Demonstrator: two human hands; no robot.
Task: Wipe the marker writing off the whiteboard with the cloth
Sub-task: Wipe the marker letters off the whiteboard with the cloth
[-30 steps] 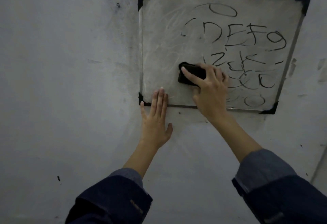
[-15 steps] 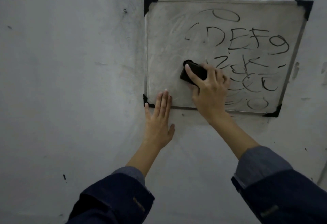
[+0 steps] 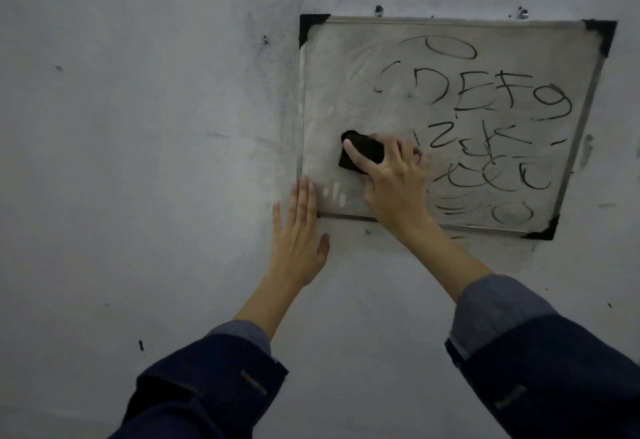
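A small framed whiteboard point(image 3: 332, 68) with black corner caps hangs on a grey wall. Its left part is smeared grey and free of letters. Black marker writing point(image 3: 485, 99) fills the middle and right. My right hand point(image 3: 398, 179) presses a black cloth point(image 3: 360, 153) against the board's lower left area, fingers wrapped over it. My left hand point(image 3: 298, 234) lies flat on the wall, fingers together, covering the board's lower left corner. Pale finger marks show on the board beside it.
The wall point(image 3: 138, 161) around the board is scuffed and dirty. Two screws point(image 3: 379, 9) sit above the board's top edge, and another point(image 3: 265, 38) to its left. Dark blue sleeves cover both my forearms.
My right hand has slid the cloth leftward across the board. My left hand has shifted left off the board, leaving pale finger marks. The camera view has drifted upward.
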